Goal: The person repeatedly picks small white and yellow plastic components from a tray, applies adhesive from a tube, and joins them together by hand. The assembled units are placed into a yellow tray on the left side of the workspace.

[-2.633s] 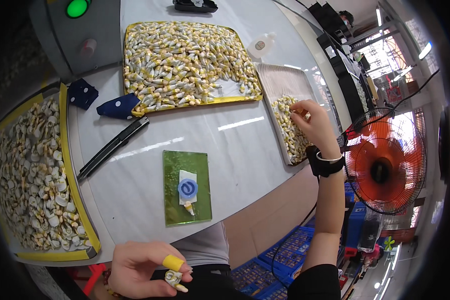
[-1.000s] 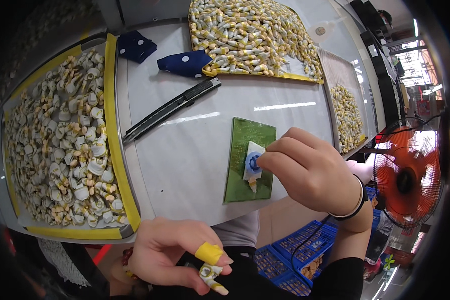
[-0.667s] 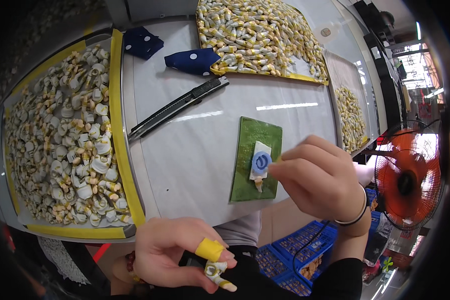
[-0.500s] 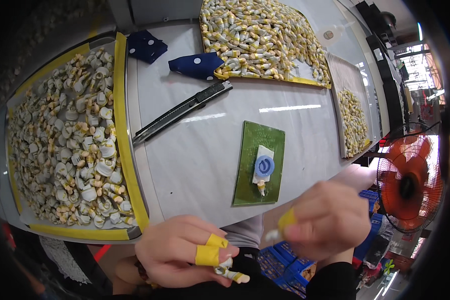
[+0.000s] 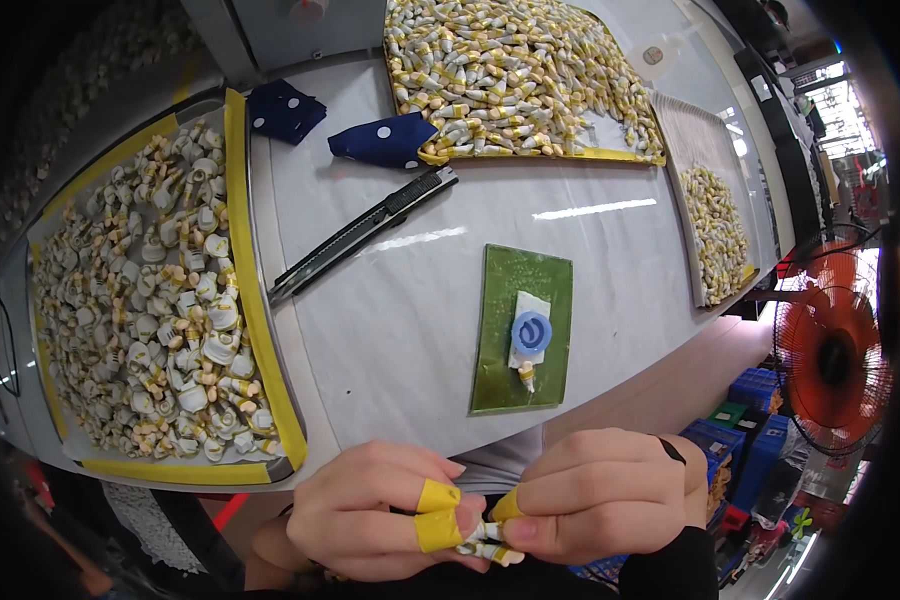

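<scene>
My left hand [image 5: 380, 510], yellow tape wrapped round two of its fingers, grips a small white, yellow and peach moulded piece [image 5: 492, 552]. Against it my right hand [image 5: 605, 495] closes in a pinch, with yellow tape on one finger too. A small white piece is between the right fingertips, mostly hidden by them. Just beyond the hands lies a green rectangular board [image 5: 500, 300]. On the board a round blue mould [image 5: 532, 333] rests on a white pad, and another small piece [image 5: 527, 377] lies at the pad's near end.
On the left stands a yellow-edged tray [image 5: 292, 440] of many white and peach pieces. Another tray [image 5: 610, 157] full of similar pieces is at the back, and a narrower tray [image 5: 680, 130] at the right. A black utility knife [image 5: 365, 232] and dark blue dotted cloths [image 5: 382, 140] lie on the table.
My right hand has come in leftward and down, bringing its small white piece against the piece in my left hand. The left hand has shifted slightly. The view has tilted a little.
</scene>
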Demonstrator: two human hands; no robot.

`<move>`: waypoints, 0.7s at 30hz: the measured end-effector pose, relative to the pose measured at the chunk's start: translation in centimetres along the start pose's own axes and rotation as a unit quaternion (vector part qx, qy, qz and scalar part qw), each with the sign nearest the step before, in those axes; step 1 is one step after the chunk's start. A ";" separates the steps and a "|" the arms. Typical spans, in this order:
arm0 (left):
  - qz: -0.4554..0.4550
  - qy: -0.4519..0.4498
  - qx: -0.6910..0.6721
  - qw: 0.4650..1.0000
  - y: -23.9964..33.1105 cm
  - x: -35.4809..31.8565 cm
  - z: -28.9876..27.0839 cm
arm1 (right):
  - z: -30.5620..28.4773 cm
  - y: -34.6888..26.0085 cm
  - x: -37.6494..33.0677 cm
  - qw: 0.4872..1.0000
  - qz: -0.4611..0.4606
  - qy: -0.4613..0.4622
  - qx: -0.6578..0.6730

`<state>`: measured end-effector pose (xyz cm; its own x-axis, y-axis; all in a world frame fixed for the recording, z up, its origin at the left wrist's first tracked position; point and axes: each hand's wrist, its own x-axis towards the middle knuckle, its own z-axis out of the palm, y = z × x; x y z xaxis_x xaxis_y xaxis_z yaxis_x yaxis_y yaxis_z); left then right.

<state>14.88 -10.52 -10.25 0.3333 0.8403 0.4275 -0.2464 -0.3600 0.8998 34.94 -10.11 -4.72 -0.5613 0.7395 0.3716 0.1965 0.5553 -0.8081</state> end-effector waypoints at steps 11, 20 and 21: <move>0.044 -0.008 0.013 0.999 0.4 0.5 -0.9 | 0.0 0.1 1.2 0.997 -0.005 -0.048 0.061; 0.018 -0.016 0.113 0.993 2.2 -0.7 -0.6 | 0.7 0.9 0.0 0.990 -0.124 0.064 0.028; 0.059 0.003 0.041 0.997 0.3 -2.0 -1.7 | 1.8 1.1 0.7 0.987 -0.136 0.086 0.023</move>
<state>12.62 -11.64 -11.03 0.3011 0.7929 0.5298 -0.2079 -0.4876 0.8480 33.35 -9.67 -6.17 -0.4436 0.6215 0.6457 0.0193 0.7269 -0.6864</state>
